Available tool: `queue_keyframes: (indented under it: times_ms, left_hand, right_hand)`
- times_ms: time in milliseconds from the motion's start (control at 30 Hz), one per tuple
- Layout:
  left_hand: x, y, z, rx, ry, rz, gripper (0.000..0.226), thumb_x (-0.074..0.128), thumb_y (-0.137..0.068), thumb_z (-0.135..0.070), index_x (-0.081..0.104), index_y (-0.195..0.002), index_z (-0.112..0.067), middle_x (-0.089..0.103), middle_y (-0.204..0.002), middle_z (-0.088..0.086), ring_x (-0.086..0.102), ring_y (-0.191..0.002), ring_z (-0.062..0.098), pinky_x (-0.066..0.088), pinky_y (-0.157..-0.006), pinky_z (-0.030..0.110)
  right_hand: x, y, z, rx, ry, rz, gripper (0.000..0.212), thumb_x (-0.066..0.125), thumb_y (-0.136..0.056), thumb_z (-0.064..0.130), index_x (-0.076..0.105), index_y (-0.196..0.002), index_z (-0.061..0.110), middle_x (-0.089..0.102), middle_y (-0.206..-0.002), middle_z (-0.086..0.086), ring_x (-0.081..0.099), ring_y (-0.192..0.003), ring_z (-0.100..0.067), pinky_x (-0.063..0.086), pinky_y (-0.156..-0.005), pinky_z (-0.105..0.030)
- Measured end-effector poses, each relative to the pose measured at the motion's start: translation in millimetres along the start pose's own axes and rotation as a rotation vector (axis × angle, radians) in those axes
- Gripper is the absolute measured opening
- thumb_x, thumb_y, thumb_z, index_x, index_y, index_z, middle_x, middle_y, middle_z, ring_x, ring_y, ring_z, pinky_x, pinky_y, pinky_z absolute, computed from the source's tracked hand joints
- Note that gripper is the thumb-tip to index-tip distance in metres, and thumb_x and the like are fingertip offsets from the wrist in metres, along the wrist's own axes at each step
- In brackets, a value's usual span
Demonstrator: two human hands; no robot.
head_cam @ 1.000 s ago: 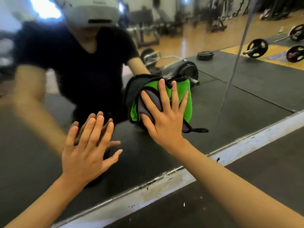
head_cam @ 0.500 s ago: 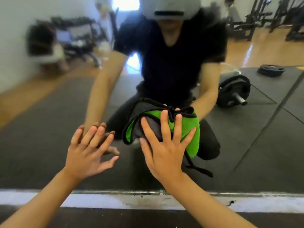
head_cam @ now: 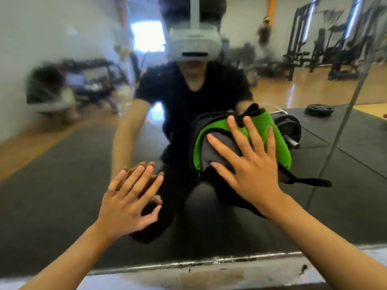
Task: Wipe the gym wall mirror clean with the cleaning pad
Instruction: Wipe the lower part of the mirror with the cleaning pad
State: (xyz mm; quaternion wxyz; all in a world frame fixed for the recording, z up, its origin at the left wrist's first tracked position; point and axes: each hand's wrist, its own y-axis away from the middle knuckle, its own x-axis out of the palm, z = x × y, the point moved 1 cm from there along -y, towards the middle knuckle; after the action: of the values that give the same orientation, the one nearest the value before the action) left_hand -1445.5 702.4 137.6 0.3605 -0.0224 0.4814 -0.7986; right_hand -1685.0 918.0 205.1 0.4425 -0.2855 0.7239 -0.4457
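The wall mirror (head_cam: 62,185) fills most of the view and reflects me kneeling in front of it. My right hand (head_cam: 249,170) lies flat with spread fingers on the green and grey cleaning pad (head_cam: 278,139) with black trim, pressing it against the glass. A black strap of the pad hangs to the lower right. My left hand (head_cam: 127,201) rests flat on the mirror to the left, fingers straight, holding nothing.
The mirror's lower metal edge (head_cam: 188,265) and a pale worn strip of wall (head_cam: 209,277) run below my arms. A vertical mirror seam (head_cam: 335,143) runs on the right. Reflected weight plates (head_cam: 289,130), dark mats and gym machines show behind.
My right hand has slid the pad up and to the right on the glass. My view has lifted, showing more of the mirror. The left hand stays flat on the glass.
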Motion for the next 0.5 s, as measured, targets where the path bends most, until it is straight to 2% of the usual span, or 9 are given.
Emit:
queue_keyframes:
  times_ms: [100, 167, 233, 367, 433, 500]
  left_hand:
    - [4, -1, 0, 0.0, -0.027, -0.032, 0.086, 0.069, -0.083, -0.053, 0.045, -0.159, -0.021, 0.026, -0.173, 0.006, 0.025, -0.16, 0.022, 0.017, -0.129, 0.045]
    - [8, 0, 0, 0.017, -0.062, -0.036, 0.093, 0.068, -0.083, -0.059, 0.04, -0.162, -0.02, 0.026, -0.173, 0.007, 0.023, -0.161, 0.023, 0.015, -0.13, 0.046]
    - [13, 2, 1, 0.035, -0.09, -0.038, 0.095, 0.065, -0.085, -0.063, 0.037, -0.164, -0.019, 0.025, -0.173, 0.01, 0.022, -0.161, 0.025, 0.014, -0.129, 0.047]
    - [18, 5, 0, 0.0, -0.098, -0.027, 0.086, 0.055, -0.092, -0.062, 0.033, -0.166, -0.024, 0.02, -0.172, 0.023, 0.019, -0.161, 0.037, 0.016, -0.128, 0.053]
    - [20, 7, -1, -0.04, -0.107, -0.019, 0.085, 0.053, -0.093, -0.063, 0.03, -0.167, -0.027, 0.018, -0.171, 0.029, 0.017, -0.16, 0.045, 0.016, -0.127, 0.057]
    - [19, 8, -1, -0.043, -0.109, -0.017, 0.087, 0.053, -0.091, -0.063, 0.029, -0.167, -0.029, 0.019, -0.17, 0.031, 0.017, -0.159, 0.047, 0.015, -0.127, 0.058]
  right_hand:
    - [-3, 14, -10, 0.3, -0.001, -0.007, 0.058, 0.04, -0.106, 0.056, 0.025, -0.16, 0.04, 0.01, -0.172, -0.006, 0.003, -0.16, -0.033, 0.012, -0.122, -0.069]
    - [-3, -4, 13, 0.384, 0.005, -0.026, 0.058, 0.032, -0.108, 0.053, 0.018, -0.162, 0.039, 0.007, -0.171, -0.008, 0.003, -0.158, -0.04, 0.011, -0.12, -0.073]
    - [-2, -37, 47, 0.282, 0.015, -0.043, 0.055, 0.034, -0.108, 0.05, 0.024, -0.161, 0.039, 0.01, -0.17, -0.008, 0.005, -0.158, -0.04, 0.01, -0.122, -0.07]
    - [-3, -105, 115, -0.082, -0.023, -0.047, 0.049, 0.042, -0.109, 0.046, 0.039, -0.158, 0.04, 0.025, -0.169, -0.004, 0.013, -0.159, -0.03, 0.009, -0.127, -0.057]
    - [-5, -114, 115, -0.214, -0.039, -0.03, 0.049, 0.042, -0.11, 0.045, 0.04, -0.158, 0.039, 0.028, -0.169, -0.002, 0.018, -0.159, -0.027, 0.011, -0.127, -0.054]
    - [-11, -103, 80, -0.238, -0.017, -0.025, 0.049, 0.043, -0.109, 0.048, 0.04, -0.157, 0.04, 0.028, -0.169, -0.002, 0.02, -0.158, -0.026, 0.015, -0.127, -0.055]
